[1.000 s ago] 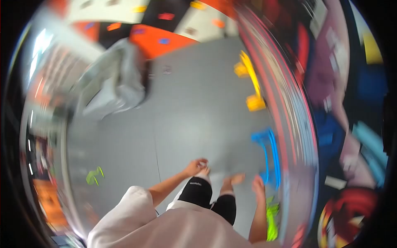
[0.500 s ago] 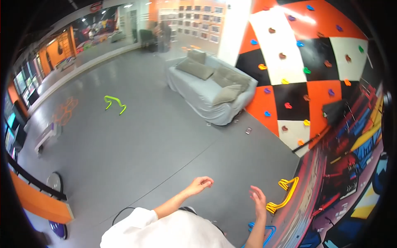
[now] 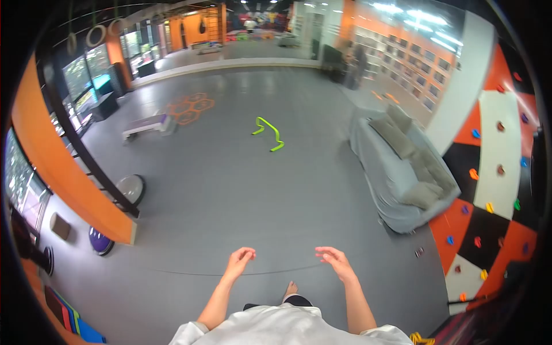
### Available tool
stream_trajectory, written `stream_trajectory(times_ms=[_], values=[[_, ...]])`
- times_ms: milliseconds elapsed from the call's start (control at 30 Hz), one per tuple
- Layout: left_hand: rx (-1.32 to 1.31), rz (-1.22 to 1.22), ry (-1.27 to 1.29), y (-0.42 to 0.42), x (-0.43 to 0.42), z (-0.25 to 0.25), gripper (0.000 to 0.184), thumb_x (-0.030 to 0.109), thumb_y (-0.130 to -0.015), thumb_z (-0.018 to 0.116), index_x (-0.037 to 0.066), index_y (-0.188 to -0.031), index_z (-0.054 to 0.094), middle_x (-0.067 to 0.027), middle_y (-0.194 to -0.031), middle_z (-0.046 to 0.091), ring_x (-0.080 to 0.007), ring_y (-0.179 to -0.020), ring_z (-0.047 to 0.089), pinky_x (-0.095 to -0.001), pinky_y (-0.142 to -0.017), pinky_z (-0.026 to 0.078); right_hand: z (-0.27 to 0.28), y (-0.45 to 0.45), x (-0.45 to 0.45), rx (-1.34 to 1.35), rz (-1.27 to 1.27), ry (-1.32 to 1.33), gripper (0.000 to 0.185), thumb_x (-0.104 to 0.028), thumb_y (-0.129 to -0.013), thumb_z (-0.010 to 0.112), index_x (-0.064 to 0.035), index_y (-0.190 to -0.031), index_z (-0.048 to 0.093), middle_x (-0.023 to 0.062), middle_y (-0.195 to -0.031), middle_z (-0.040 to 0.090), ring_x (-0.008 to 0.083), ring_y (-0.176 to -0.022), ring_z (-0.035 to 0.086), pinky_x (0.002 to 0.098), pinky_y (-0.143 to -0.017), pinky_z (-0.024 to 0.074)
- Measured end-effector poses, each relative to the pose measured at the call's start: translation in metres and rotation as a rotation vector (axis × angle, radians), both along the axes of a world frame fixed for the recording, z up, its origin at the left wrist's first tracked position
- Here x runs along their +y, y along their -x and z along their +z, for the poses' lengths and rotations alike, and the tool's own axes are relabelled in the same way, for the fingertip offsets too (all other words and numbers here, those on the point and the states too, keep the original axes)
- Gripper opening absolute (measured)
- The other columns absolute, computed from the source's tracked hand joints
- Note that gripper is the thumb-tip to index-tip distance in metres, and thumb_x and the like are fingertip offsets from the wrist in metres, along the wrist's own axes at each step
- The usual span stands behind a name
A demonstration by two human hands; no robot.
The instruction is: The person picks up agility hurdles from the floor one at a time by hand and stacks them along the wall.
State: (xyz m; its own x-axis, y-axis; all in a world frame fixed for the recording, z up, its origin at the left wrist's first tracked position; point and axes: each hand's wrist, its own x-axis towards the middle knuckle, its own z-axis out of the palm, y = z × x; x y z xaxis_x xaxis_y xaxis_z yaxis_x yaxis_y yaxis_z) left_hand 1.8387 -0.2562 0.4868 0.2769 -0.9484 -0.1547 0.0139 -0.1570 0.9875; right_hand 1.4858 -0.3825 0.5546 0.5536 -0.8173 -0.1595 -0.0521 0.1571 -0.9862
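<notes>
My left hand (image 3: 238,262) hangs in the air in front of my body, fingers loosely bent and holding nothing. Level with it on the other side, my right hand (image 3: 336,263) is open, its fingers stretched inward with nothing in them. A gap of bare grey floor (image 3: 276,218) shows between the two hands, and neither touches anything. Below them one bare foot (image 3: 291,288) pokes out under my white shirt (image 3: 282,329). Farther off, in line with the space between my hands, a bright green low hurdle (image 3: 270,131) stands on the floor.
A covered grey sofa (image 3: 382,187) and climbing wall (image 3: 500,172) are on the right. To the left stand an orange pillar (image 3: 75,167), balance domes (image 3: 131,188) and a step platform (image 3: 148,123). Orange hexagon rings (image 3: 191,107) lie beyond. A yellow hurdle (image 3: 421,339) shows at lower right.
My view has swung left, so the sofa and climbing wall sit farther right and the green hurdle is nearer the middle. Both hands are now level in front of me, still holding nothing.
</notes>
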Motion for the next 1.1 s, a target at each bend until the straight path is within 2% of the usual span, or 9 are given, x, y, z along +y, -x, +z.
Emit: stream_trajectory(times_ms=[133, 233, 333, 400, 467, 567, 767, 967, 1100], values=[[-0.033, 0.086, -0.127, -0.038, -0.01, -0.014, 0.021, 0.02, -0.1, 0.055, 0.005, -0.109, 0.066, -0.003, -0.098, 0.069, -0.0131, -0.093, 0.064, -0.0286, -0.08, 0.049, -0.023, -0.056, -0.072, 0.025, 0.129, -0.054, 0.027, -0.016, -0.097, 0.056, -0.0049, -0.121, 0.064, 0.0077, -0.125, 0.064, 0.0197, -0.112, 0.062, 0.0339, -0.092, 0.0489], [-0.108, 0.064, -0.196, -0.071, -0.036, -0.021, 0.028, 0.029, -0.099, 0.056, 0.006, -0.109, 0.068, -0.0054, -0.096, 0.07, -0.0144, -0.09, 0.064, -0.0304, -0.08, 0.05, -0.056, -0.092, -0.13, 0.013, 0.186, -0.111, 0.026, -0.019, -0.098, 0.057, -0.0057, -0.119, 0.065, 0.0078, -0.122, 0.066, 0.0198, -0.11, 0.063, 0.0341, -0.092, 0.0494], [-0.276, -0.098, -0.561, -0.109, -0.053, -0.04, 0.033, 0.035, -0.1, 0.053, 0.007, -0.112, 0.066, -0.0037, -0.101, 0.069, -0.013, -0.097, 0.064, -0.0294, -0.083, 0.05, -0.065, -0.118, -0.192, 0.103, 0.199, -0.159, 0.026, -0.022, -0.098, 0.057, -0.0062, -0.117, 0.065, 0.0078, -0.119, 0.067, 0.0197, -0.108, 0.064, 0.0341, -0.091, 0.0501], [-0.264, -0.164, -0.562, -0.131, -0.052, -0.066, 0.04, 0.042, -0.1, 0.05, 0.008, -0.114, 0.066, -0.0043, -0.105, 0.069, -0.0138, -0.099, 0.064, -0.0314, -0.087, 0.05, -0.078, -0.15, -0.222, 0.122, 0.211, -0.193, 0.026, -0.024, -0.099, 0.057, -0.0065, -0.116, 0.065, 0.0075, -0.116, 0.068, 0.0193, -0.106, 0.065, 0.0337, -0.09, 0.0504], [-0.169, -0.156, -0.541, -0.136, -0.059, -0.046, 0.04, 0.042, -0.101, 0.05, 0.008, -0.117, 0.065, -0.0047, -0.11, 0.069, -0.015, -0.1, 0.064, -0.0332, -0.091, 0.049, -0.09, -0.169, -0.254, 0.117, 0.229, -0.223, 0.026, -0.025, -0.1, 0.055, -0.0067, -0.116, 0.066, 0.0074, -0.115, 0.068, 0.019, -0.105, 0.065, 0.0334, -0.089, 0.0506], [-0.051, -0.029, -0.607, -0.152, -0.088, -0.074, 0.039, 0.042, -0.101, 0.05, 0.011, -0.118, 0.064, -0.0029, -0.107, 0.069, -0.0145, -0.103, 0.063, -0.0342, -0.089, 0.049, -0.088, -0.197, -0.289, 0.153, 0.274, -0.267, 0.026, -0.025, -0.1, 0.054, -0.007, -0.115, 0.066, 0.0079, -0.115, 0.068, 0.0194, -0.104, 0.066, 0.0332, -0.089, 0.0506], [0.147, 0.051, -0.415, -0.185, -0.205, -0.065, 0.035, 0.037, -0.102, 0.049, 0.011, -0.119, 0.065, -0.0015, -0.108, 0.069, -0.013, -0.103, 0.063, -0.0297, -0.089, 0.047, -0.096, -0.241, -0.351, 0.198, 0.318, -0.283, 0.025, -0.025, -0.101, 0.053, -0.0065, -0.113, 0.066, 0.0094, -0.116, 0.068, 0.0206, -0.107, 0.066, 0.0332, -0.09, 0.0507], [0.104, -0.088, -0.281, -0.259, -0.341, -0.088, 0.031, 0.031, -0.102, 0.051, 0.008, -0.116, 0.066, -0.0009, -0.103, 0.069, -0.0124, -0.098, 0.063, -0.029, -0.085, 0.049, -0.12, -0.293, -0.44, 0.176, 0.16, -0.352, 0.019, -0.02, -0.099, 0.053, -0.0039, -0.092, 0.061, 0.009, -0.087, 0.067, 0.0191, -0.084, 0.065, 0.0328, -0.079, 0.052], [0.151, -0.048, -0.247, -0.31, -0.417, -0.092, 0.028, 0.028, -0.102, 0.053, 0.005, -0.107, 0.067, -0.0027, -0.099, 0.069, -0.012, -0.09, 0.065, -0.026, -0.081, 0.05, -0.11, -0.342, -0.482, 0.03, 0.045, -0.439, 0.025, -0.014, -0.098, 0.053, -0.0086, -0.074, 0.049, 0.002, -0.068, 0.049, 0.0155, -0.065, 0.051, 0.0318, -0.065, 0.0462]])
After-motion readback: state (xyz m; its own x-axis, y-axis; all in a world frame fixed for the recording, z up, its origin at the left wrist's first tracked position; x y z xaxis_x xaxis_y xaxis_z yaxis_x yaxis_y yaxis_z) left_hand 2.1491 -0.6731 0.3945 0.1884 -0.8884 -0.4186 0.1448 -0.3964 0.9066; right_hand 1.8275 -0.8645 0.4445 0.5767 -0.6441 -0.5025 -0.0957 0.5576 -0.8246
